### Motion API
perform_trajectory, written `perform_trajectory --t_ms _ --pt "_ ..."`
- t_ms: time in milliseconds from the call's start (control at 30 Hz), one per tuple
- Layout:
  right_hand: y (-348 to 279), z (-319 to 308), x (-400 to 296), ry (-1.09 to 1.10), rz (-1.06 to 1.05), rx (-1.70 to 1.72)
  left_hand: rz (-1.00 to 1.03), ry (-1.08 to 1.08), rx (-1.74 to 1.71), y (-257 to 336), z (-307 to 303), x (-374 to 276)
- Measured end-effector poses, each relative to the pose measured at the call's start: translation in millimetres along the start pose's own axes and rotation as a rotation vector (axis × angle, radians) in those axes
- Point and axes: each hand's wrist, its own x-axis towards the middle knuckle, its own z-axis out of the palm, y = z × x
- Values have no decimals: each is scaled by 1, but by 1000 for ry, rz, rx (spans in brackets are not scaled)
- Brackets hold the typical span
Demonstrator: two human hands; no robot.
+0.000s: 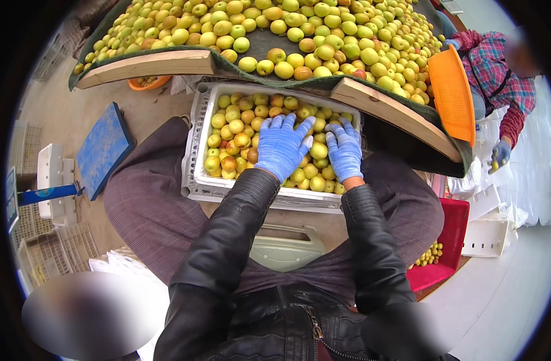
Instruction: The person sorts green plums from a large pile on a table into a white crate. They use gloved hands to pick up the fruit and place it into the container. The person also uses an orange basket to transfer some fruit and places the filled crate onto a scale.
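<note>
Both my hands wear blue knit gloves with pale fingertips. My left hand (282, 145) lies palm down with its fingers spread on the yellow-green and reddish fruit (232, 128) near the middle of a lined white plastic crate (200, 158). Over the crate's right part rests my right hand (345, 148), also palm down, its fingers slightly apart on the fruit. Neither hand grips a piece that I can see; what lies under the palms is hidden. The crate stands between my knees, below the edge of a sorting table.
Fruit covers much of the cloth-lined table (167, 63) with wooden edge boards. An orange basket (453, 92) leans at its right, beside a co-worker (496, 76) in plaid. A blue platform scale (104, 151) stands left; a red bin (451, 243) with small fruit sits right.
</note>
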Motion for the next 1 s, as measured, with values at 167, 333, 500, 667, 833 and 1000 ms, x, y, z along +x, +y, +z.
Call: perform_trajectory --t_ms 167,333,500,667,833,1000 --pt "-10 -6 -3 48 -74 18 17 50 53 -34 -9 12" --pt "-31 -9 -27 -44 -210 -17 -7 49 102 -79 -28 -14" --pt "-53 0 -55 -88 -331 -151 -83 77 131 -97 -45 -35" --pt "-56 9 -61 -52 -355 -115 -131 95 51 -90 -50 -50" --pt "-68 7 -66 -77 -393 -119 128 -62 171 -74 -28 -74" --pt "-61 0 -65 -53 -367 -95 -4 13 122 -68 -25 -89"
